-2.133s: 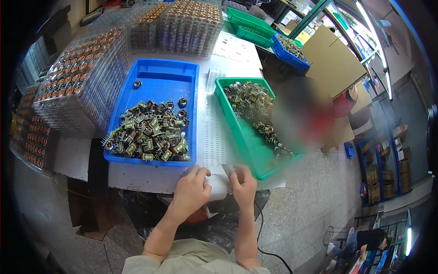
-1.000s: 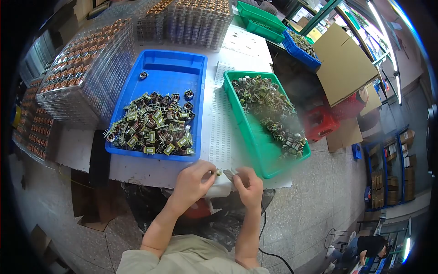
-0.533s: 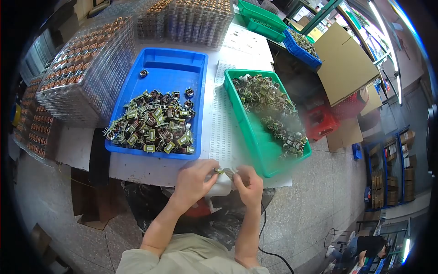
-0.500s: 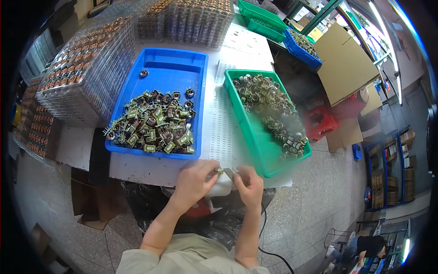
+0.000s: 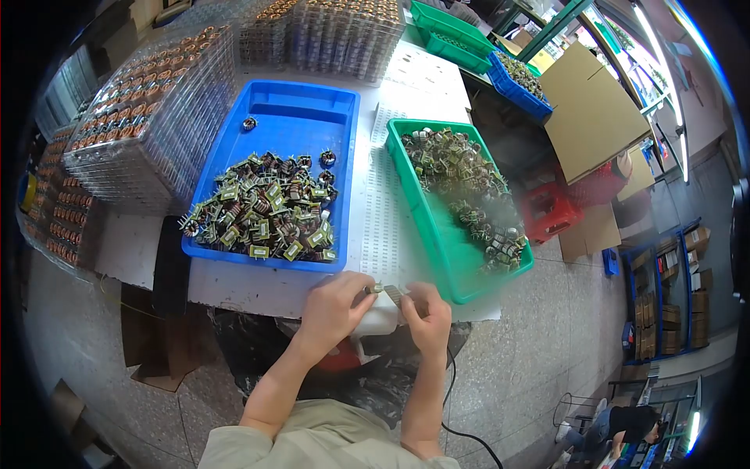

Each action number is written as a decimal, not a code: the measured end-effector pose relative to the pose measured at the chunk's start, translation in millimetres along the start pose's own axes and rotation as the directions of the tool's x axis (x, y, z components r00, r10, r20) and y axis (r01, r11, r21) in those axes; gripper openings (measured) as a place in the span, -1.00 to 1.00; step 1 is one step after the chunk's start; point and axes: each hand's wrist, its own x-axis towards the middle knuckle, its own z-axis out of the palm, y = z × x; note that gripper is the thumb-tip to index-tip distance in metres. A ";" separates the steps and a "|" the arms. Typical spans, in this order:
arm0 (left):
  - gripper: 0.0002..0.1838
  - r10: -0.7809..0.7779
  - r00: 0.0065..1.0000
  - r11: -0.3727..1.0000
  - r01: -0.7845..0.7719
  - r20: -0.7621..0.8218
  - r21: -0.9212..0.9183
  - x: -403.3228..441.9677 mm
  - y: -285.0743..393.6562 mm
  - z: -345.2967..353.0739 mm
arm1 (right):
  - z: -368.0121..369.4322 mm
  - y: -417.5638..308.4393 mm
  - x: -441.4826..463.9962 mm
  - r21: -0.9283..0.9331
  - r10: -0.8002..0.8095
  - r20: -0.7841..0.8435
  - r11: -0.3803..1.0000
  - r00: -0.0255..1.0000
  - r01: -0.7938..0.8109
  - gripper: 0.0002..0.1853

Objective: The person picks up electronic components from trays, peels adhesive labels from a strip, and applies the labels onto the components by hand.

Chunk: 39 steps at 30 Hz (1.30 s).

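Between thumb and fingers, my left hand (image 5: 332, 313) pinches a small coil component (image 5: 376, 288) at the table's front edge. Just right of it, my right hand (image 5: 426, 316) grips a small grey-brown strip (image 5: 392, 295), whose near end lies close to the component. Behind my left hand is a blue tray (image 5: 266, 263) heaped with coil components that have pale green bases. A green tray (image 5: 426, 242) with more components stands behind my right hand. A long sheet of small printed labels (image 5: 376, 211) lies between the trays.
Clear plastic trays of copper coils (image 5: 156, 117) are stacked at the left and back. Beyond the green tray are a red stool (image 5: 549, 211) and cardboard (image 5: 594, 117). A person (image 5: 629, 422) is at the lower right. A black cable (image 5: 469, 438) hangs at the right.
Since the earliest frame, a component has come into view in my left hand, and the blur over the green tray's right side has shrunk. Lately the hands have barely moved; the component is turned slightly.
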 end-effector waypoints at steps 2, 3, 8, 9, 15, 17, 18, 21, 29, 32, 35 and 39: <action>-0.80 0.002 1.000 1.000 -0.002 -0.006 -0.001 0.0 -0.1 0.1 | 0.6 -0.2 -0.2 0.015 0.002 0.000 1.000 1.000 -0.002 -0.79; -0.80 0.003 1.000 1.000 -0.003 -0.008 -0.002 0.0 -0.1 0.3 | 1.1 -2.3 0.0 0.015 -0.003 -0.002 1.000 1.000 0.003 -0.79; -0.80 -0.002 1.000 1.000 0.002 -0.016 -0.009 0.7 1.4 -0.6 | 0.9 -2.6 0.4 -0.003 0.002 0.006 1.000 1.000 -0.002 -0.79; -0.80 -0.002 1.000 1.000 0.002 -0.019 -0.011 0.8 1.8 -0.9 | 1.0 -0.7 0.4 0.006 0.013 0.008 1.000 1.000 -0.013 -0.79; -0.81 -0.001 1.000 1.000 0.001 -0.016 -0.007 0.8 2.1 -0.8 | 0.5 0.9 0.5 -0.026 -0.005 0.003 1.000 1.000 0.005 -0.79; -0.81 -0.020 1.000 1.000 0.020 -0.001 -0.011 1.1 3.3 -1.8 | 0.5 1.1 0.1 -0.036 -0.003 0.002 0.999 1.000 0.003 -0.79; -0.81 -0.030 1.000 0.999 0.030 0.005 -0.013 1.3 3.6 -1.9 | 0.4 0.8 0.3 -0.047 -0.010 0.002 0.999 1.000 0.010 -0.79; -0.80 -0.021 1.000 1.000 0.021 0.000 -0.012 1.3 3.1 -1.5 | 0.0 0.2 0.6 -0.064 -0.007 0.003 0.998 1.000 0.008 -0.79; -0.80 -0.020 1.000 1.000 0.020 -0.002 -0.007 1.2 3.2 -1.0 | 0.2 -0.3 0.9 -0.098 -0.032 0.000 0.995 1.000 0.031 -0.79; -0.80 -0.013 1.000 1.000 0.013 -0.005 -0.002 1.2 3.0 -1.0 | 0.3 -1.5 1.6 -0.105 -0.033 0.005 0.994 0.999 0.034 -0.79; -0.80 -0.006 1.000 1.000 0.006 -0.006 -0.002 1.7 3.1 -1.3 | -0.1 -4.2 2.1 -0.118 -0.045 0.008 0.992 0.999 0.046 -0.79; -0.80 -0.022 1.000 1.000 0.022 0.001 -0.008 1.5 5.0 -2.5 | 0.6 -4.5 1.5 -0.113 -0.035 0.008 0.993 0.999 0.035 -0.79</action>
